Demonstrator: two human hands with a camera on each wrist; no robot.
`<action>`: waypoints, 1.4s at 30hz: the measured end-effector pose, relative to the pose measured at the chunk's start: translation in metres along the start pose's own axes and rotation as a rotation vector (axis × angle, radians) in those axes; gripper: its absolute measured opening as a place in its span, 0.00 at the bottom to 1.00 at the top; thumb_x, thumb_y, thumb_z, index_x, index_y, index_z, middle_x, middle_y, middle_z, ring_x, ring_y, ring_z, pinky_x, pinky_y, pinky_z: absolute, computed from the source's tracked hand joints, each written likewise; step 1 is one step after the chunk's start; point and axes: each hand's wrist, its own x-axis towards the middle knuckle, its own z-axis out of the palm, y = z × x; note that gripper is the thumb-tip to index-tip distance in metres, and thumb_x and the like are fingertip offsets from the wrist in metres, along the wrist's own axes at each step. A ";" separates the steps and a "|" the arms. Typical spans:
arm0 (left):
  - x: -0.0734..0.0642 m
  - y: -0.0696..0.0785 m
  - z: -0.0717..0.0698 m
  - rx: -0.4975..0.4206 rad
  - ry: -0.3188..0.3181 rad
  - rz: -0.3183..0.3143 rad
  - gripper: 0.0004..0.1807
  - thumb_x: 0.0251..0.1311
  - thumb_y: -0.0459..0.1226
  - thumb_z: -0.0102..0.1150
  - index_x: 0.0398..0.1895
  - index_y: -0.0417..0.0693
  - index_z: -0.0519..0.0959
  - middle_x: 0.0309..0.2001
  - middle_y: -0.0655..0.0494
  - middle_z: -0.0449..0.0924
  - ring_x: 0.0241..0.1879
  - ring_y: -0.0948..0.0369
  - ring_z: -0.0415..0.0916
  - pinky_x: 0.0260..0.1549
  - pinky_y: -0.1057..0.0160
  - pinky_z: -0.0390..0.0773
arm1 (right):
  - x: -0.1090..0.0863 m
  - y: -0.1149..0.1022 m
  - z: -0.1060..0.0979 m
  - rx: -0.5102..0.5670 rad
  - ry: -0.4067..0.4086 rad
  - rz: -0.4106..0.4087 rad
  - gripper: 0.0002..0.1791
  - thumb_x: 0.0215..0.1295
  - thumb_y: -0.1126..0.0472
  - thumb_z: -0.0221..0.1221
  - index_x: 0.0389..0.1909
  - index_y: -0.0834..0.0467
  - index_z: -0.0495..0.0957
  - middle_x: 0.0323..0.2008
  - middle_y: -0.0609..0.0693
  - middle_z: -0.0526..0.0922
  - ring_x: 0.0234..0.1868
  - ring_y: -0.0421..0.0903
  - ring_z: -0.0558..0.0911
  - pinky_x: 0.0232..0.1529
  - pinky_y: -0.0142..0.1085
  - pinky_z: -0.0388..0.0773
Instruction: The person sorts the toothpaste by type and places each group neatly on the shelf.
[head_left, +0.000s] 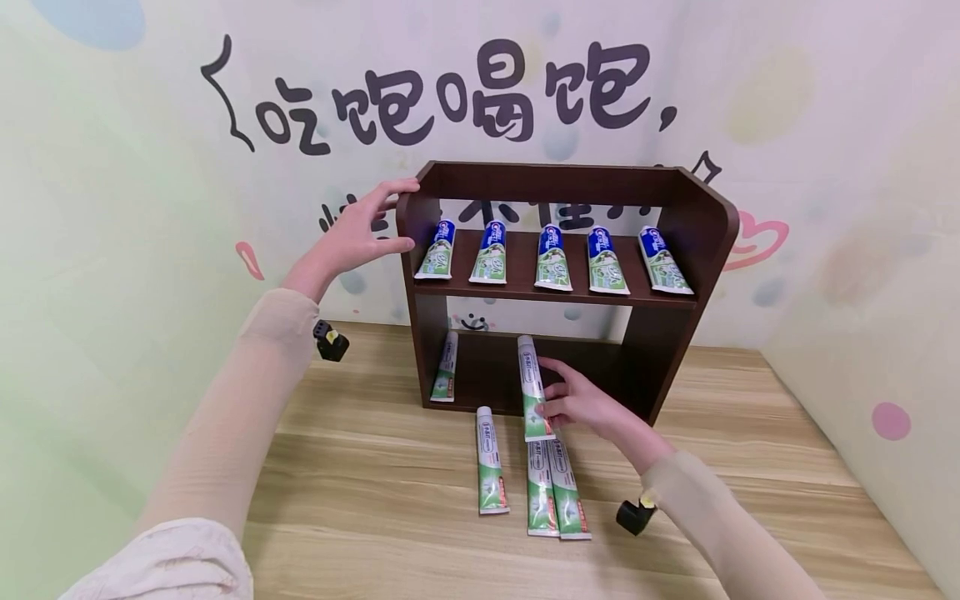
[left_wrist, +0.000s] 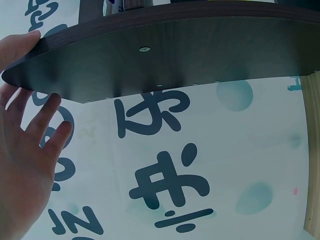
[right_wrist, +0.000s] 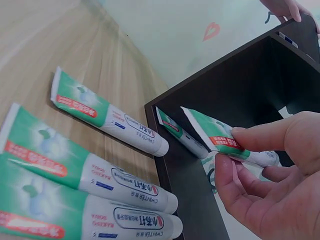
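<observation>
While right hand pinches a toothpaste tube, relaxed left hand above, touching the shelf

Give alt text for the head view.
A person's right hand holds a toothpaste tube at the lower shelf of a brown rack; their left hand grips its left edge. Five blue-and-green tubes line the upper shelf; one green-and-white tube lies on the lower, three on the table.
</observation>
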 end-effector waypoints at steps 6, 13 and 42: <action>0.000 0.000 0.000 0.011 0.003 0.005 0.39 0.58 0.35 0.67 0.72 0.58 0.61 0.77 0.59 0.57 0.73 0.45 0.61 0.74 0.46 0.62 | 0.015 0.000 0.002 0.004 0.022 0.002 0.49 0.61 0.69 0.62 0.78 0.53 0.46 0.39 0.54 0.78 0.30 0.43 0.80 0.32 0.35 0.83; 0.000 0.001 0.000 -0.001 -0.002 -0.005 0.39 0.58 0.35 0.66 0.72 0.55 0.61 0.78 0.59 0.56 0.74 0.44 0.60 0.74 0.44 0.61 | 0.032 0.000 0.007 0.022 0.051 -0.003 0.49 0.61 0.70 0.62 0.78 0.53 0.46 0.41 0.56 0.79 0.32 0.43 0.81 0.35 0.35 0.85; 0.000 -0.001 0.000 0.006 0.006 0.002 0.40 0.58 0.36 0.66 0.73 0.57 0.60 0.78 0.60 0.56 0.73 0.45 0.61 0.73 0.44 0.62 | 0.114 0.014 0.030 0.083 0.204 -0.225 0.47 0.61 0.72 0.62 0.77 0.53 0.49 0.55 0.71 0.79 0.37 0.43 0.84 0.40 0.40 0.87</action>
